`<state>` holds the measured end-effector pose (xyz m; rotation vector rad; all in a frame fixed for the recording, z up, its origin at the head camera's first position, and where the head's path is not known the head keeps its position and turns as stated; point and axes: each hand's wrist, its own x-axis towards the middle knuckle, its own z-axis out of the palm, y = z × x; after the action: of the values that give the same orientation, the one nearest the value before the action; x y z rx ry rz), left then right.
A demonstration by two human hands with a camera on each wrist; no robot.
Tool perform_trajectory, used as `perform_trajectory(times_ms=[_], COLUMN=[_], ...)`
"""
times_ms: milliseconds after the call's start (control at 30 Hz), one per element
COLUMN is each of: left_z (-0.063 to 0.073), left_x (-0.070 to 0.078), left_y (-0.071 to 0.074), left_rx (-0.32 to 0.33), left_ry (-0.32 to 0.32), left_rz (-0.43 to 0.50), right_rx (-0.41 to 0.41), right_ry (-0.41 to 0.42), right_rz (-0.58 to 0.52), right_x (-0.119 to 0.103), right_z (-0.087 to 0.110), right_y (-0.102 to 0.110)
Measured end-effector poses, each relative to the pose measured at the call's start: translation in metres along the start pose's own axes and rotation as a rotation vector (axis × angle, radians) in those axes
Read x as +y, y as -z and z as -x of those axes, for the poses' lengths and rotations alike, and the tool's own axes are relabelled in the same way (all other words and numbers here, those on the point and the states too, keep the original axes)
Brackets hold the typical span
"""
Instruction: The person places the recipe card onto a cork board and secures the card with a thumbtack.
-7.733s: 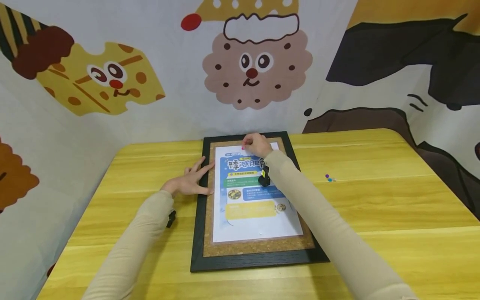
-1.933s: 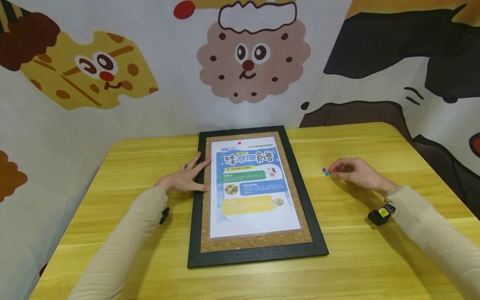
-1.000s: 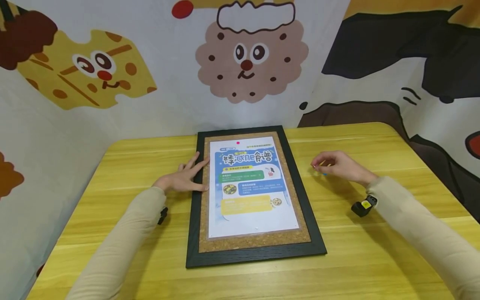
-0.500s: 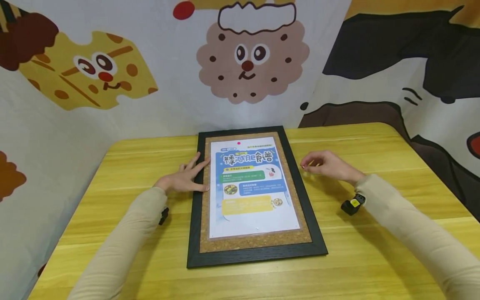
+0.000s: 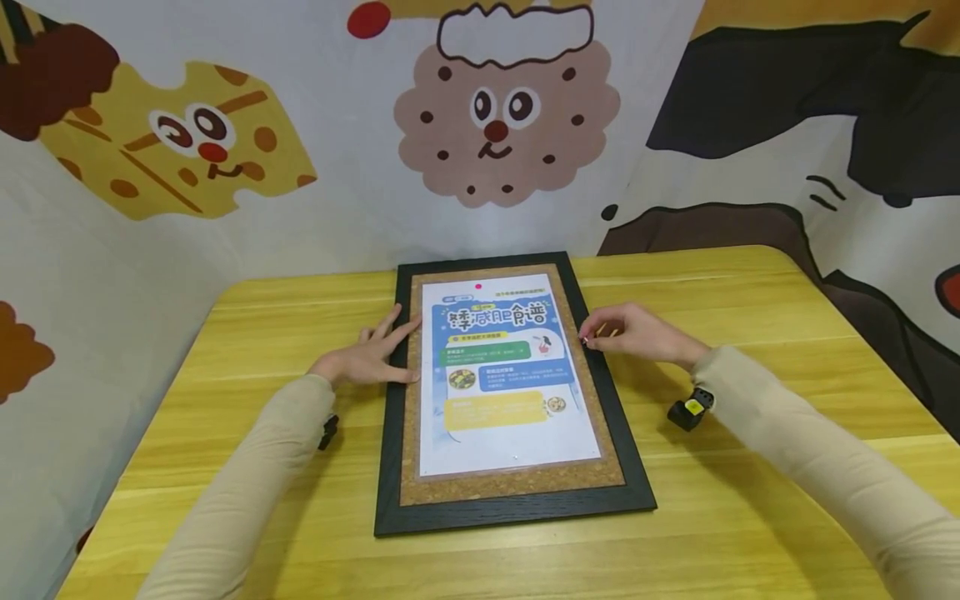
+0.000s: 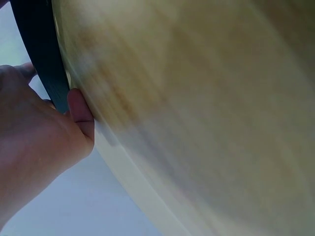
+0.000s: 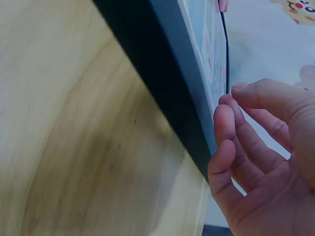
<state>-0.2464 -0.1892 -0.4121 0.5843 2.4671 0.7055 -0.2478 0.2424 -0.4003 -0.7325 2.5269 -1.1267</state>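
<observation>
A printed poster (image 5: 495,450) lies on a cork board (image 5: 517,485) with a black frame (image 5: 517,522). One pink push pin (image 5: 477,287) sits at the poster's top edge. My left hand (image 5: 367,357) is spread over the frame's left side, fingertips at the poster's edge. In the left wrist view, the thumb lies against the dark frame. My right hand (image 5: 626,332) pinches a tiny push pin (image 5: 585,341) between thumb and index finger, over the frame's right side beside the poster. That pin is mostly hidden by the fingertips.
The board lies on a yellow wood-grain table (image 5: 300,500), its far end close to the cartoon-printed wall cloth (image 5: 315,225). Black wrist cameras (image 5: 686,410) are strapped at both sleeves. Other small coloured pins seen earlier on the table are hidden behind the right hand.
My right hand left the poster's top, where the pink pin now shows, went to the pins at the right, picked one and moved left to the frame. The left hand keeps its place.
</observation>
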Motion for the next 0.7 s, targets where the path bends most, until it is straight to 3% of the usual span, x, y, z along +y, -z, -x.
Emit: perform_trajectory(times_ms=[233, 500, 700], left_z=[0.000, -0.001, 0.000], left_x=[0.000, -0.001, -0.001], left_y=[0.001, 0.000, 0.000], left_rx=[0.006, 0.006, 0.002], left_ry=[0.003, 0.009, 0.001], left_rz=[0.001, -0.003, 0.010], right_rx=[-0.036, -0.079, -0.106], right_ry=[0.050, 0.047, 0.083], right_rz=[-0.033, -0.063, -0.030], right_x=[-0.007, -0.013, -0.022], right_z=[-0.008, -0.017, -0.025], right_y=[-0.008, -0.019, -0.026])
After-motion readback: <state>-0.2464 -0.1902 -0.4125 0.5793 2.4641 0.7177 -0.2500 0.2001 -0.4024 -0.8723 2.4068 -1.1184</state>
